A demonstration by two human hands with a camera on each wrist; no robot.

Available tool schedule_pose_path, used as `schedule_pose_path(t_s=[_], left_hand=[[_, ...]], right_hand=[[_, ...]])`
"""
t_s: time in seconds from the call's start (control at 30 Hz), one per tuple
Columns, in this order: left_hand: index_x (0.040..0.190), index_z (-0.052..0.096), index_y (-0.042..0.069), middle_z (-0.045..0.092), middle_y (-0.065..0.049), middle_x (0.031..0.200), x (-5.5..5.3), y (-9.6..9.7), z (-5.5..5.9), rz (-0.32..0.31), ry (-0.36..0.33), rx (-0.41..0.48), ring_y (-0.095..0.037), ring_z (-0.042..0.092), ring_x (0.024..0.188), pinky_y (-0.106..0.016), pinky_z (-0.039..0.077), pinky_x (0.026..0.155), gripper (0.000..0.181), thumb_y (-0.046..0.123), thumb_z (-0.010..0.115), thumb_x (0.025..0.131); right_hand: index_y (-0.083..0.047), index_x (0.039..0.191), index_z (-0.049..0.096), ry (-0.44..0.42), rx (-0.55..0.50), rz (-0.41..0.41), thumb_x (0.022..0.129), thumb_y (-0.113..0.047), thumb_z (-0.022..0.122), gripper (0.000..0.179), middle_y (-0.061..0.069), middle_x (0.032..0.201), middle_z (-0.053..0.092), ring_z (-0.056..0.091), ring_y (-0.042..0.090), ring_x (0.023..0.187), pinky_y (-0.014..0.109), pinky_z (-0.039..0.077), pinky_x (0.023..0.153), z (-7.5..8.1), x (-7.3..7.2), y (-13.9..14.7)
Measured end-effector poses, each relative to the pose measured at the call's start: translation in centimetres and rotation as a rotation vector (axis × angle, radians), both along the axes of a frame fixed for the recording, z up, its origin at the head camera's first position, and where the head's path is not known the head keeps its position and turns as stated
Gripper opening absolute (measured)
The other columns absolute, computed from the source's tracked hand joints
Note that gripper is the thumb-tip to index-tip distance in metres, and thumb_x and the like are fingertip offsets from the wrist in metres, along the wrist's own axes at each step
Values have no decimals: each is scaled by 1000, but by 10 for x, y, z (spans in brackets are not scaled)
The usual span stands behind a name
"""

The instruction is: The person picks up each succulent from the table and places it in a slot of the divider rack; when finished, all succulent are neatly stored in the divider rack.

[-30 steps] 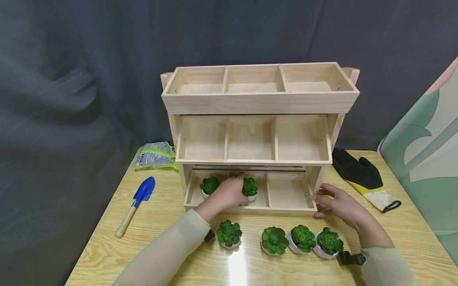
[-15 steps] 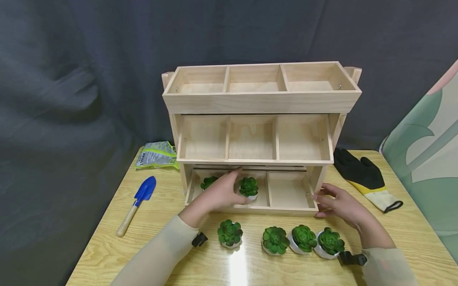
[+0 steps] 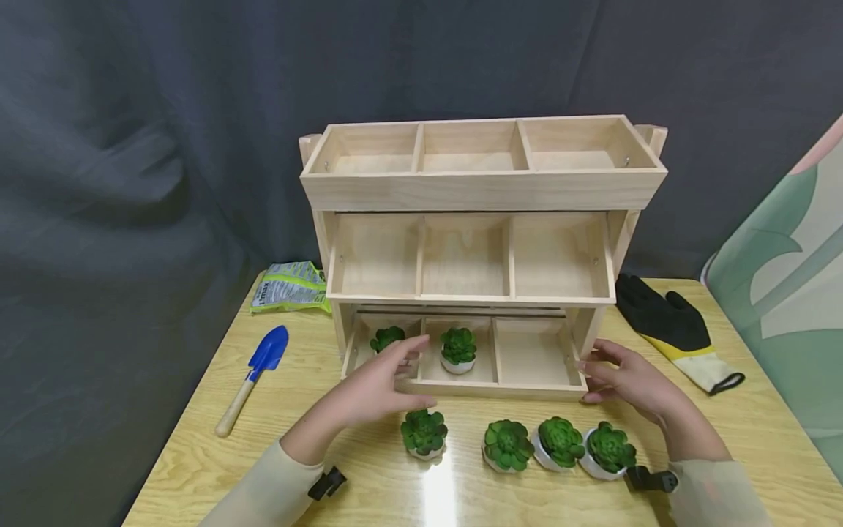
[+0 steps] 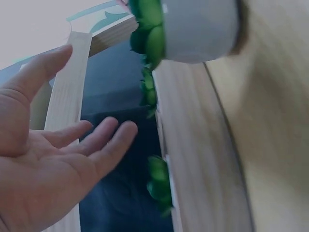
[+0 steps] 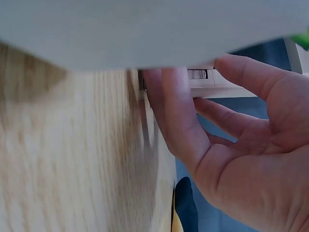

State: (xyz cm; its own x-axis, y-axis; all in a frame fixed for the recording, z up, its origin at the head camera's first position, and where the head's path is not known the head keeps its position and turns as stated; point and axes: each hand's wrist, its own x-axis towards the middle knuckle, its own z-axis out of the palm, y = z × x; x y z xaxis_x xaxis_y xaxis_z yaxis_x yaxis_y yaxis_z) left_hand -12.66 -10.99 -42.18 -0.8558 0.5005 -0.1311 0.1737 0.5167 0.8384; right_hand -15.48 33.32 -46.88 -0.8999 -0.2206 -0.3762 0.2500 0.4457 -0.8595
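Observation:
My left hand (image 3: 372,388) is held in the air with fingers spread and thumb apart, holding nothing. It is nearest to a potted succulent (image 3: 424,432) on the table; in the left wrist view a white pot (image 4: 203,31) fills the top beside the open palm (image 4: 63,169). In the bottom tier of a wooden plant stand (image 3: 484,194), one succulent (image 3: 458,348) sits upright in the middle compartment. Another succulent (image 3: 387,338) stands in the left one, partly behind my left hand. My right hand (image 3: 626,377) grips the tier's right front corner, thumb and fingers around it.
Three potted succulents (image 3: 560,443) stand in a row at the front right. A blue trowel (image 3: 253,377) and a green-and-grey packet (image 3: 290,286) lie on the left. One black-and-yellow glove (image 3: 675,326) lies on the right. A dark curtain (image 3: 197,132) hangs behind.
My left hand has let go of the succulent in the middle compartment and drawn back toward the front left, its fingers spreading. My right hand stays at the stand's corner.

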Motion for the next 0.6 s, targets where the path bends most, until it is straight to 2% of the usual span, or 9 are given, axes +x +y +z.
schedule_pose_path(t_s=[0.13, 0.23, 0.47, 0.6], left_hand=[[169, 30, 15, 49, -13, 164, 4, -15, -12, -17, -52, 92, -35, 52, 149, -53, 46, 125, 96, 36, 85, 93], [168, 32, 15, 52, -13, 161, 4, -25, -20, -33, -87, 123, -32, 55, 145, -47, 48, 124, 92, 36, 83, 95], [167, 32, 7, 54, -13, 159, 8, -40, -29, -67, -150, 120, -32, 57, 144, -42, 50, 122, 89, 37, 79, 98], [167, 33, 8, 54, -13, 158, 13, -44, -32, -90, -186, 115, -34, 57, 143, -40, 52, 120, 87, 35, 80, 98]], right_hand=[[8, 167, 17, 5, 3, 6, 110, -29, 61, 81, 36, 147, 44, 74, 26, 108, 40, 70, 84, 1, 0, 0], [9, 166, 17, 12, 5, 8, 111, -28, 61, 80, 37, 146, 44, 74, 26, 107, 40, 70, 83, 1, 0, -1], [11, 166, 16, 21, 10, 11, 111, -29, 59, 80, 38, 147, 44, 74, 27, 109, 40, 70, 83, -1, 0, 1], [11, 166, 14, 18, 8, 13, 112, -28, 59, 81, 39, 148, 43, 74, 28, 111, 40, 70, 84, -2, -1, 1]])
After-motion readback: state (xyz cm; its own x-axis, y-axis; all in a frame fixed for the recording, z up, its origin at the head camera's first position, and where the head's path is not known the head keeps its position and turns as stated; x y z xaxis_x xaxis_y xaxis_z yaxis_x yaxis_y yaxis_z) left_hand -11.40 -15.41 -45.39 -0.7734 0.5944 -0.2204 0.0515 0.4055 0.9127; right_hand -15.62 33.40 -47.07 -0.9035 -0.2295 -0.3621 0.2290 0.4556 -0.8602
